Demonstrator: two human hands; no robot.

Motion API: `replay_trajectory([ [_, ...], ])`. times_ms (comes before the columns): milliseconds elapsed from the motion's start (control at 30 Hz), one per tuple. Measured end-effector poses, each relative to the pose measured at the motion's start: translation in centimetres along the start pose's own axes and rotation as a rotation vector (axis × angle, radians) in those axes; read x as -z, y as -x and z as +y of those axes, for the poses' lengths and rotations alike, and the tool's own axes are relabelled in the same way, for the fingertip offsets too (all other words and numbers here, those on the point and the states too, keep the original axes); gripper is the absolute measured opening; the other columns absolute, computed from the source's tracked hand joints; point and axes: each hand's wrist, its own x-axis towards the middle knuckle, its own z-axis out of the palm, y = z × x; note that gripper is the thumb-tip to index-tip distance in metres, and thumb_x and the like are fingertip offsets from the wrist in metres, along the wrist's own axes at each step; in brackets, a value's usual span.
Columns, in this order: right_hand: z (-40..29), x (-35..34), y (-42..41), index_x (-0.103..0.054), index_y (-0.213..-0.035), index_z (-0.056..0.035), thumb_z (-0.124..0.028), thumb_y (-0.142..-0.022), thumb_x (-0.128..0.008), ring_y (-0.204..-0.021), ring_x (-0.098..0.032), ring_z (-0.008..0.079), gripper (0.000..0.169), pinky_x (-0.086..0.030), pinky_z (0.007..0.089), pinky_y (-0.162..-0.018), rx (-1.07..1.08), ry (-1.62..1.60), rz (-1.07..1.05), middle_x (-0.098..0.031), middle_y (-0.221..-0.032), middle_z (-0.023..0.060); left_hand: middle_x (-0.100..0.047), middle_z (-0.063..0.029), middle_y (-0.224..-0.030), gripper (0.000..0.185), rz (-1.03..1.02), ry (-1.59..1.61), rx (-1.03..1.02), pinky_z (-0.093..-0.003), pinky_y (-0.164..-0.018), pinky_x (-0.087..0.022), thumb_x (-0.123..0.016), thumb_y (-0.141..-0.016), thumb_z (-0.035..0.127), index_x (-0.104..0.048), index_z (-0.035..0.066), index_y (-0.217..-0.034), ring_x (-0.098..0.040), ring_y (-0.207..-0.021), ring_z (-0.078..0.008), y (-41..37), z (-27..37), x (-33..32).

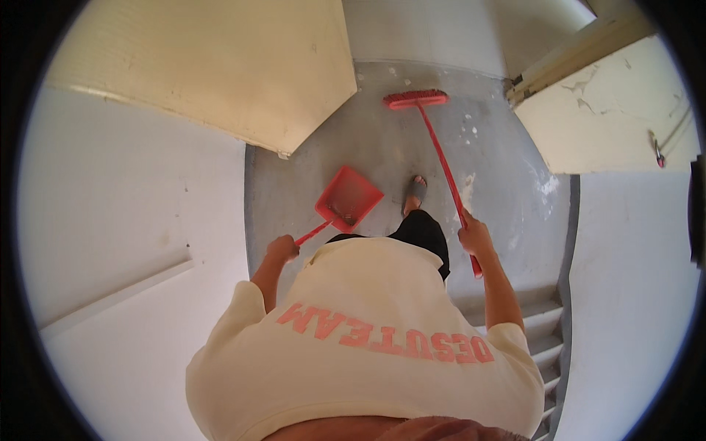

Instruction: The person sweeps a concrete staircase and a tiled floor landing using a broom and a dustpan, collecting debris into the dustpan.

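My left hand (pixel 283 249) grips the handle of a red long-handled dustpan (pixel 358 193), whose pan is just ahead of me on the left. A little dark debris lies in the pan near its handle end. My right hand (pixel 475 236) is closed around the red stick of a push broom (pixel 441 149). The broom head (pixel 416 99), red with dark bristles, is stretched out far ahead of me by the grey concrete floor's (pixel 386 138) far end. Whether the pan touches the floor I cannot tell.
A cream door (pixel 220 66) juts in from the upper left, and another cream door (pixel 612 110) with a handle stands at the right. White walls flank both sides. Stairs (pixel 543 331) descend behind me on the right. My sandalled foot (pixel 416 190) is between pan and broom stick.
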Motion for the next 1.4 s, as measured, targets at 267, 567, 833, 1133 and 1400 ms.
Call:
replay_trajectory([
  [267,0.3,16.6,-26.8,-0.036,-0.14,-0.0133,-0.011,-0.075,-0.047,-0.096,-0.059,0.0423,0.066,-0.047,0.0481,-0.084,0.08,0.162,-0.172,-0.061,-0.101,0.0283,-0.065,-0.0175,-0.104,0.036,-0.044,0.23,0.231,-0.0436,-0.082,-0.049,-0.061,-0.084,0.038,-0.067,0.006,-0.1,-0.062,-0.096,-0.0347,2.2,14.8,6.6],
  [567,-2.5,21.7,-46.8,-0.04,-0.135,-0.0124,-0.012,-0.077,-0.048,-0.103,-0.059,0.0388,0.059,-0.048,0.0481,-0.086,0.081,0.197,-0.216,-0.061,-0.11,0.0229,-0.066,-0.0198,-0.097,0.032,0.051,0.461,0.224,-0.0433,-0.081,-0.05,-0.061,-0.083,0.034,-0.07,0.007,-0.097,-0.063,-0.092,-0.0353,-2.5,22.6,18.9],
  [833,4.8,20.5,-32.7,-0.033,-0.142,-0.0249,-0.008,-0.073,-0.05,-0.088,-0.063,0.0391,0.073,-0.05,0.0457,-0.075,-0.182,0.102,-0.375,-0.063,-0.099,0.0249,-0.066,-0.0209,-0.094,0.032,-0.015,0.406,0.19,-0.0433,-0.08,-0.05,-0.061,-0.082,0.033,-0.07,0.005,-0.093,-0.064,-0.09,-0.0358,-10.1,18.8,21.9],
  [1133,10.0,28.8,-32.2,-0.046,-0.136,-0.0139,-0.002,-0.079,-0.053,-0.04,-0.048,0.0144,0.059,-0.041,0.0303,-0.038,-0.429,-0.409,-0.137,-0.051,-0.058,0.0048,-0.066,-0.0215,-0.088,0.031,0.016,0.366,0.104,-0.0451,-0.075,-0.05,-0.061,-0.081,0.032,-0.07,0.003,-0.088,-0.064,-0.085,-0.0371,-12.6,20.5,21.1],
  [1400,16.7,26.6,-49.1,-0.049,-0.129,-0.0044,-0.006,-0.077,-0.05,-0.044,-0.054,0.0178,0.053,-0.046,0.0343,-0.042,-0.283,-0.543,0.162,-0.056,-0.059,0.0089,-0.066,-0.0214,-0.088,0.031,0.051,0.345,0.072,-0.0452,-0.075,-0.05,-0.06,-0.081,0.031,-0.07,0.003,-0.089,-0.064,-0.084,-0.0373,-10.1,22.4,22.0],
])
